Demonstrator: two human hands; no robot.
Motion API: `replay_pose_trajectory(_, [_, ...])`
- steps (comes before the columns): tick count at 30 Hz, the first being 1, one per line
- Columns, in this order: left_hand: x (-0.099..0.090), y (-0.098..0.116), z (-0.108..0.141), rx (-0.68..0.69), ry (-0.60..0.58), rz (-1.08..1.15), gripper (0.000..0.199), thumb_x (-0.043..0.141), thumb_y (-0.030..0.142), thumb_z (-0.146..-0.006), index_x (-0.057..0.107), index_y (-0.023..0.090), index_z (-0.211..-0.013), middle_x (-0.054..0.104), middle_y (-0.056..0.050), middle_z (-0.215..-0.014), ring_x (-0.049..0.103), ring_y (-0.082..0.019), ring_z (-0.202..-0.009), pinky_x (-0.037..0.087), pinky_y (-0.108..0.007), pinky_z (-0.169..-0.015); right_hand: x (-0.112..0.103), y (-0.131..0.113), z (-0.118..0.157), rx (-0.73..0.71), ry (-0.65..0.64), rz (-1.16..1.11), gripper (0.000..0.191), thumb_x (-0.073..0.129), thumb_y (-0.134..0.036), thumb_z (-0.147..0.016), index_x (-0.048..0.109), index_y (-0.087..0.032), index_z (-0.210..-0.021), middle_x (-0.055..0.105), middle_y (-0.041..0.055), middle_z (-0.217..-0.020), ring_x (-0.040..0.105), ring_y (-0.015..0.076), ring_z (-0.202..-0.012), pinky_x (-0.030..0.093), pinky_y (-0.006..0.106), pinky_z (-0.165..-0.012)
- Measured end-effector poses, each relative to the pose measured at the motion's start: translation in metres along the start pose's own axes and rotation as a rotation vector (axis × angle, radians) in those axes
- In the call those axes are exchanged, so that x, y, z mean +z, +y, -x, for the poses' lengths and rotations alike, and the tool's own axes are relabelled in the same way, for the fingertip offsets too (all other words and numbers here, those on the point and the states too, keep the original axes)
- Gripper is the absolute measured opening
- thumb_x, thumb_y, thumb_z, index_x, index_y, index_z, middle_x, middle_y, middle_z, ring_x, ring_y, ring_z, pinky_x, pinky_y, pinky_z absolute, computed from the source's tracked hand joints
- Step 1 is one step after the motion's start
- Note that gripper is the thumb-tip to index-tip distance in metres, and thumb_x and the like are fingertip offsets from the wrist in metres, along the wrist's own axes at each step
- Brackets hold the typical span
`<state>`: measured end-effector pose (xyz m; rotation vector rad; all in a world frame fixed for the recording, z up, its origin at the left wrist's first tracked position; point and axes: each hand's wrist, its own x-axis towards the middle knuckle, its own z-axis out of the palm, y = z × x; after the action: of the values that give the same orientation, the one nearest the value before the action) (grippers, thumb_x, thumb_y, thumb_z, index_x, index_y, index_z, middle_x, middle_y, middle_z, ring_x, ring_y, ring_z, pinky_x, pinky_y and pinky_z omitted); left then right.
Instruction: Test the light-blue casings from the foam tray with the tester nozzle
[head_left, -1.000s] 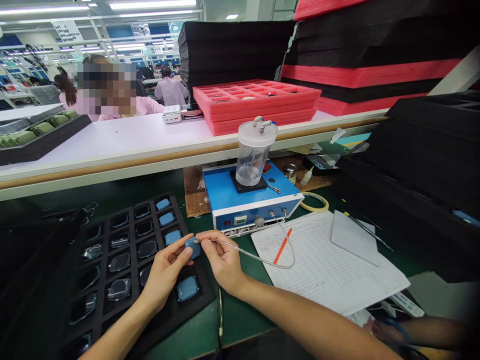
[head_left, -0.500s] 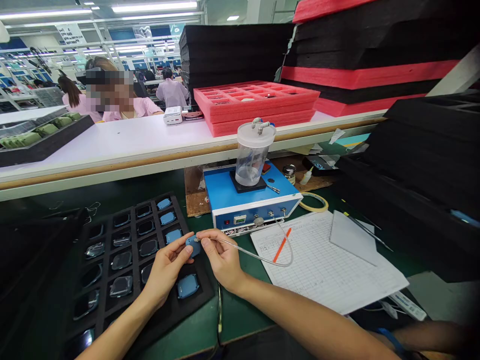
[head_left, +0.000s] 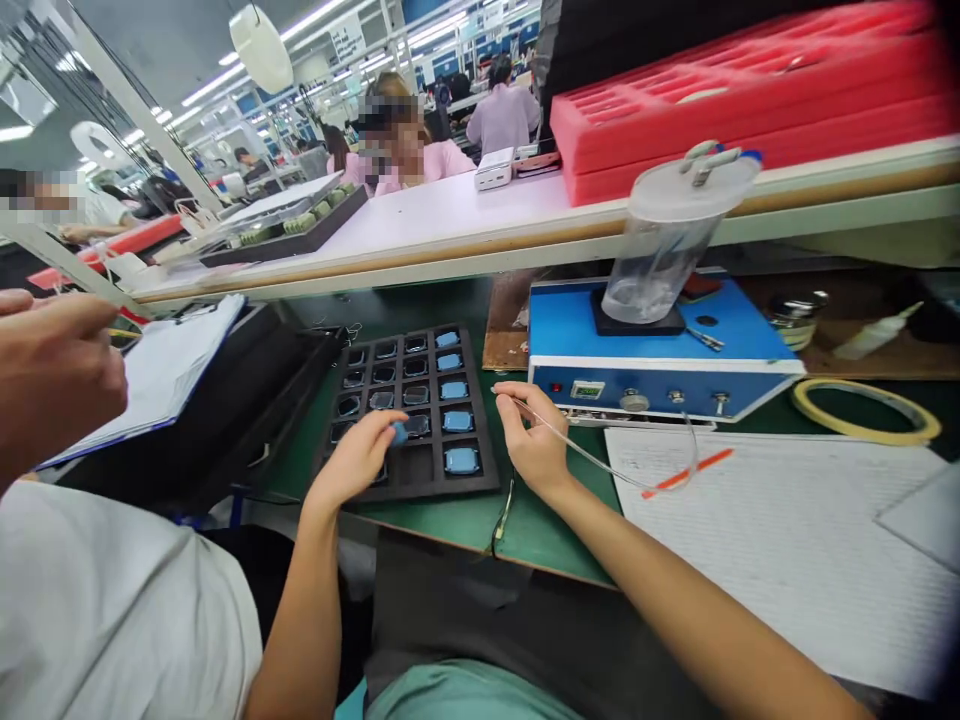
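Note:
Over the black foam tray [head_left: 486, 462], my left hand [head_left: 352, 462] is closed on a blue watch case [head_left: 400, 432], mostly hidden by the fingers. To the right of the tray, my right hand [head_left: 541, 445] pinches the end of a clear thin tube [head_left: 581, 447], its tip pointing up and left. That tube curves back to a blue box [head_left: 615, 375] with a knob and a small display. Blue watch cases [head_left: 460, 461] fill the tray's right column; dark-faced ones [head_left: 416, 396] sit in other compartments. One front compartment [head_left: 412, 468] shows bare foam.
A clear canister [head_left: 660, 240] stands on the blue box. Right of it lie yellow tape [head_left: 862, 412], a white bottle [head_left: 877, 335] and a gridded sheet [head_left: 787, 560] with an orange stick [head_left: 688, 473]. At left, a co-worker's hand [head_left: 60, 370] is near a clipboard [head_left: 161, 375].
My hands have moved apart: the left took the blue watch case away from the tube's tip, over the tray. The right keeps the tube. The view has swung left, showing a co-worker.

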<state>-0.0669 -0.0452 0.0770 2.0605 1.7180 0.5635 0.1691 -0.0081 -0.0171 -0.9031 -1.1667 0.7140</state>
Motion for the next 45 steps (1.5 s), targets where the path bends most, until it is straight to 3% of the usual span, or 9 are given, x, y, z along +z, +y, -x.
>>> replay_pose_trajectory(4, [0.025, -0.002, 0.038, 0.044, -0.065, -0.101, 0.033, 0.042, 0.030, -0.100, 0.068, 0.022, -0.119, 0.073, -0.009, -0.118, 0.066, -0.025, -0.112, 0.048, -0.039, -0.100, 0.002, 0.005, -0.001, 0.026, -0.036, 0.011, 0.022, 0.061, -0.042, -0.092, 0.072, -0.022, -0.092, 0.074, 0.0090, -0.099, 0.069, 0.0247, -0.095, 0.058, 0.041, -0.086])
replay_pose_trajectory(9, [0.052, -0.001, 0.044, 0.088, 0.011, -0.176, 0.029, 0.044, 0.023, -0.100, 0.067, 0.024, -0.118, 0.074, -0.006, -0.114, 0.065, -0.024, -0.109, 0.045, -0.042, -0.100, 0.004, 0.012, 0.000, 0.106, -0.066, 0.012, 0.030, 0.063, -0.049, -0.086, 0.070, -0.020, -0.091, 0.073, 0.0112, -0.100, 0.067, 0.0265, -0.096, 0.057, 0.040, -0.080])
replay_pose_trajectory(17, [0.072, -0.008, 0.067, 0.139, 0.235, -0.286, 0.041, 0.050, 0.031, -0.100, 0.061, 0.018, -0.136, 0.057, -0.016, -0.151, 0.047, -0.032, -0.142, 0.032, -0.049, -0.115, 0.022, 0.002, -0.012, 0.396, -0.010, -0.148, 0.033, 0.070, -0.050, -0.076, 0.061, -0.021, -0.090, 0.068, 0.0037, -0.083, 0.068, 0.0212, -0.082, 0.061, 0.038, -0.070])
replay_pose_trajectory(24, [0.077, -0.016, 0.058, 0.247, 0.213, -0.313, 0.055, 0.047, 0.040, -0.099, 0.055, 0.012, -0.146, 0.048, -0.023, -0.157, 0.042, -0.040, -0.147, 0.026, -0.057, -0.117, 0.006, -0.025, 0.052, 0.519, 0.115, -0.310, 0.035, 0.067, -0.050, -0.083, 0.058, -0.021, -0.099, 0.070, 0.0085, -0.098, 0.076, 0.0241, -0.090, 0.066, 0.042, -0.074])
replay_pose_trajectory(29, [0.083, -0.024, 0.046, 0.269, 0.327, -0.360, 0.051, 0.051, 0.045, -0.098, 0.065, 0.014, -0.135, 0.061, -0.022, -0.144, 0.057, -0.039, -0.133, 0.037, -0.049, -0.108, 0.004, -0.039, 0.094, 0.491, 0.182, -0.269, 0.048, 0.072, -0.046, -0.083, 0.061, -0.019, -0.122, 0.066, 0.0145, -0.129, 0.075, 0.0207, -0.093, 0.065, 0.035, -0.075])
replay_pose_trajectory(33, [0.088, -0.035, 0.041, 0.428, 0.472, -0.420, 0.041, 0.058, 0.040, -0.096, 0.070, 0.014, -0.125, 0.074, -0.019, -0.125, 0.068, -0.036, -0.113, 0.043, -0.044, -0.097, 0.000, -0.047, 0.103, 0.461, 0.089, -0.139, 0.028, 0.075, -0.033, -0.080, 0.074, -0.017, -0.104, 0.074, 0.0100, -0.104, 0.070, 0.0183, -0.078, 0.056, 0.027, -0.060])
replay_pose_trajectory(37, [0.094, -0.042, 0.041, 0.530, 0.571, -0.461, 0.041, 0.060, 0.038, -0.096, 0.066, 0.015, -0.129, 0.075, -0.017, -0.123, 0.069, -0.033, -0.112, 0.043, -0.043, -0.097, -0.016, -0.044, 0.103, 0.146, -0.124, 0.297, 0.011, 0.064, -0.024, -0.092, 0.074, -0.020, -0.090, 0.074, 0.0060, -0.087, 0.067, 0.0170, -0.075, 0.049, 0.027, -0.064])
replay_pose_trajectory(41, [0.090, -0.043, 0.047, 0.436, 0.632, -0.446, 0.034, 0.055, 0.031, -0.097, 0.065, 0.014, -0.124, 0.076, -0.018, -0.114, 0.068, -0.033, -0.111, 0.043, -0.044, -0.097, -0.030, -0.034, 0.106, -0.105, -0.278, 0.510, 0.028, 0.060, -0.022, -0.098, 0.062, -0.020, -0.069, 0.061, 0.0005, -0.061, 0.057, 0.0140, -0.058, 0.043, 0.027, -0.059])
replay_pose_trajectory(45, [0.086, -0.040, 0.065, 0.244, 0.565, -0.392, 0.034, 0.051, 0.024, -0.094, 0.068, 0.018, -0.122, 0.077, -0.013, -0.111, 0.069, -0.030, -0.107, 0.044, -0.044, -0.095, -0.036, -0.029, 0.116, -0.048, -0.343, 0.525, 0.029, 0.062, -0.019, -0.098, 0.060, -0.024, -0.069, 0.055, -0.0009, -0.058, 0.054, 0.0145, -0.052, 0.046, 0.027, -0.052])
